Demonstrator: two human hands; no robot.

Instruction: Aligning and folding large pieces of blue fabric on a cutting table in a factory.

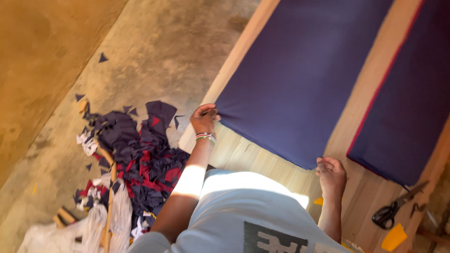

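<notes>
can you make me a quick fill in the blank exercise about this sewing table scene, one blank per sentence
1. Both hands, the left hand and the right hand, grip corners of a dark ____ cloth.
2. Black-handled ____ lie on the wooden table by the right hand.
3. A beaded ____ circles the left wrist.
4. Cloth scraps are heaped on the ____.

Missing words: blue; scissors; bracelet; floor

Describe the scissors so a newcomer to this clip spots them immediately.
Start at the long wooden table carrying two dark blue cloth panels. Follow the right panel to its near end; the scissors lie just beyond it, near a yellow scrap. They alone have black loop handles.
</notes>
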